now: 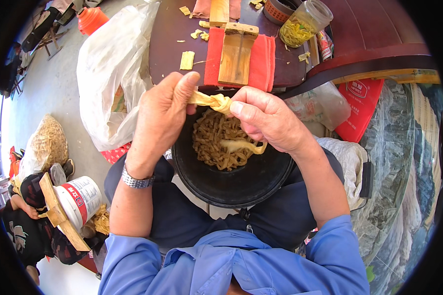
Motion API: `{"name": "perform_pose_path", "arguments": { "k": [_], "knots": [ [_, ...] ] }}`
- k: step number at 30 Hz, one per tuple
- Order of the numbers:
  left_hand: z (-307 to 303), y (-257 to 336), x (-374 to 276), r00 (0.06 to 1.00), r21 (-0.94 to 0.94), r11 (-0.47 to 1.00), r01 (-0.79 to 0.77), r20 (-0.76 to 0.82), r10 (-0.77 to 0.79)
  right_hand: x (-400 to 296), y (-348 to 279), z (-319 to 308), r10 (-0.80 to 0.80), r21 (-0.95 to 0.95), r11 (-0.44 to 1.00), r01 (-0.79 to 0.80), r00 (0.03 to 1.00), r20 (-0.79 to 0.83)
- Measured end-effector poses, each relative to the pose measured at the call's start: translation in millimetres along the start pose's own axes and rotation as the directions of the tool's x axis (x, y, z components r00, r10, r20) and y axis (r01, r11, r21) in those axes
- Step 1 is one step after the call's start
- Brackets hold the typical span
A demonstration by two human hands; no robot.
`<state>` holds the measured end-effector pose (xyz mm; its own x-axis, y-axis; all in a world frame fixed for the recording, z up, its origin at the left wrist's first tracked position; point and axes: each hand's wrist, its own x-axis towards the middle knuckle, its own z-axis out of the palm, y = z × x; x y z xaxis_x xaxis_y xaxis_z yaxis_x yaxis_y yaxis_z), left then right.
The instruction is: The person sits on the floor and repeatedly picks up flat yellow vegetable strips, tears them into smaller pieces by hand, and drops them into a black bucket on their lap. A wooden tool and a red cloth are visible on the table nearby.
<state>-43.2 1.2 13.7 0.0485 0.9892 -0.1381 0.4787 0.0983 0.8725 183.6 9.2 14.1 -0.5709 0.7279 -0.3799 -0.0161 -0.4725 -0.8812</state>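
Observation:
Between my two hands a pliable yellow strip (206, 99), which looks like tofu skin, is twisted into a knot. My left hand (165, 105) grips one end between thumb and fingers. The knot is pinched by the thumb and forefinger of my right hand (264, 120). A loose yellow tail (258, 148) hangs below the right hand. Under both hands, a round black basin (225, 190) rests between my knees, with a heap of brownish knotted strips (214, 147) inside. The inner fingers of each hand are partly hidden.
Ahead, a dark table (170, 40) carries a wooden block (236, 59) on red cloth (264, 62), yellow scraps and a jar of yellow strips (302, 25). White plastic bag (107, 62) stands left. Another person's hand (29, 210) is near a white bucket (83, 201) farther left.

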Motion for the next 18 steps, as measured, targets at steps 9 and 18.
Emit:
{"name": "perform_pose_path", "arguments": {
  "k": [9, 18],
  "knots": [
    [18.2, -12.6, -10.3, 0.811, 0.081, 0.826, -0.558, 0.262, 0.523, 3.7, 19.5, -2.5, -0.095, -0.163, 0.983, 0.082, 0.993, -0.076],
    [39.3, -17.9, -7.8, 0.869, 0.347, 0.805, -0.481, 0.314, 0.383, 21.6, 61.4, 16.6, -0.267, -0.253, 0.938, 0.238, 0.960, -0.085]
  ]
}}
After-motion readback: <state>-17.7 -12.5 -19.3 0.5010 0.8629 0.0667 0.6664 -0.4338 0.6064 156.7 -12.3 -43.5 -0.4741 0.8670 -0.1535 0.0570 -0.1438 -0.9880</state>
